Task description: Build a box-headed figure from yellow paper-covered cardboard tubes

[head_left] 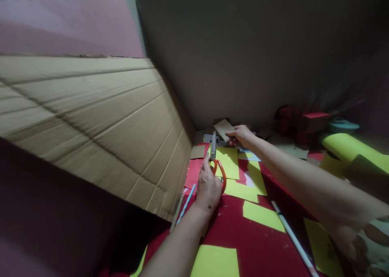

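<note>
My left hand [209, 187] is closed on a pair of scissors [213, 147] with orange handles, the blades pointing away from me. Part of the grip is hidden by the hand's back. Farther off, my right hand [242, 134] pinches a small piece of cardboard [223, 127] by its near right edge. The scissors' tip appears close to this piece; I cannot tell whether they touch. Beneath both hands lie sheets of yellow paper [231, 163] and red paper [193, 171].
A large creased cardboard panel [121, 123] slants along the left. On the red cloth [227, 220] lie a blue striped stick [187, 204], a white stick [291, 232] and several yellow pieces. A yellow roll [355, 147] and a teal round object [343, 125] sit at right.
</note>
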{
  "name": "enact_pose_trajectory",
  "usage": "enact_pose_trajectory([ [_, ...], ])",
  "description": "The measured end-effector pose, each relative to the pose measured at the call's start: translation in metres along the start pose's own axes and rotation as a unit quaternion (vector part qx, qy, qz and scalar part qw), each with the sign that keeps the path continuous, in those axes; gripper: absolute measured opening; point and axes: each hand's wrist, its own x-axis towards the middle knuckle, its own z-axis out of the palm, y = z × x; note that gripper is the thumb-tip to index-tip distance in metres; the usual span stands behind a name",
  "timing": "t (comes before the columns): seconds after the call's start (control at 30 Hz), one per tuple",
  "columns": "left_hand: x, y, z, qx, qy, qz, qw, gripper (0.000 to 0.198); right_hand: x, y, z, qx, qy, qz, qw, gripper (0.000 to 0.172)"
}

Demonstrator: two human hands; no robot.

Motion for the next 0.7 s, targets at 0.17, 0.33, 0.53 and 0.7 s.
enact_pose_trajectory([
  [0.17, -0.003, -0.001, 0.003, 0.002, 0.006, 0.032, 0.999, 0.068, -0.001, 0.002, 0.017, -0.009, -0.007, 0.010, 1.000, 0.034],
  [0.33, -0.002, -0.001, 0.002, 0.000, 0.029, 0.045, 0.999, 0.062, -0.006, 0.001, 0.025, -0.023, -0.001, -0.002, 1.000, 0.034],
  [0.53, -0.007, 0.001, -0.002, 0.007, 0.003, 0.080, 0.997, 0.039, -0.013, 0.004, 0.026, -0.104, 0.007, -0.026, 0.994, 0.034],
  [0.7, -0.014, 0.008, -0.003, 0.012, -0.026, 0.127, 0.991, 0.042, -0.013, 0.011, 0.027, -0.227, 0.074, -0.100, 0.966, 0.034],
])
